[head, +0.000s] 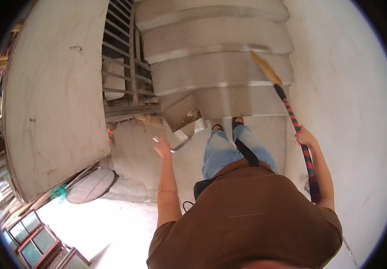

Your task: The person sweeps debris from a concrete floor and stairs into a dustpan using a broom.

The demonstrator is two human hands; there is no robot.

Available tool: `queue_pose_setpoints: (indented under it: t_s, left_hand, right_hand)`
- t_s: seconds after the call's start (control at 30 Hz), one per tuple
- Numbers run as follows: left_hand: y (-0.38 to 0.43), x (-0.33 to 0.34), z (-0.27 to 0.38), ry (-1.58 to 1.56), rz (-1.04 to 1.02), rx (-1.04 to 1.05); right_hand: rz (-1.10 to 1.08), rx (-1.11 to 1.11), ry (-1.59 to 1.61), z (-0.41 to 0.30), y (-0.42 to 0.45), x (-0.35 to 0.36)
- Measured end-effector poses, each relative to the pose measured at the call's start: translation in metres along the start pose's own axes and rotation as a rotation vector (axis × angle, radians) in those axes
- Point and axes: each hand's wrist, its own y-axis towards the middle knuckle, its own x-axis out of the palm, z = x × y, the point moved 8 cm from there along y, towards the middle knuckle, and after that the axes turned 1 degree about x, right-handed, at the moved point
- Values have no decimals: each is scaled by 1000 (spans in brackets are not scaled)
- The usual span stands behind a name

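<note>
My left hand (163, 147) is closed around the bent metal handle (182, 145) of a dustpan (176, 114). The pan is box-shaped and sits in front of the lowest step, left of my feet, with some debris (192, 116) in it. On the right, my right hand (305, 137) grips a broom by its red-and-black striped handle (292, 117). The broom's straw-coloured bristles (266, 68) point up and left over the steps; whether they touch a step I cannot tell. The handle's rear end lies along my right forearm.
Concrete stairs (213, 37) rise ahead, with a white wall (341, 101) along their right side. A metal railing (132, 60) borders them on the left, beside a large pale panel or wall (55, 84). A round board (90, 186) and red-framed glass panes (35, 238) stand lower left.
</note>
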Motion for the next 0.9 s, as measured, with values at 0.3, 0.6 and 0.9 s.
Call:
queue_pose_setpoints:
  t_s: [0.3, 0.6, 0.9]
  left_hand:
    - [5, 11, 14, 18, -49, 7]
    - [2, 4, 17, 42, -40, 15]
    - [-3, 14, -2, 33, -3, -17]
  right_hand:
    - [-50, -62, -508, -28, 81, 96]
    - [-144, -516, -483, -188, 8, 100]
    - [-310, -349, -581, -227, 103, 216]
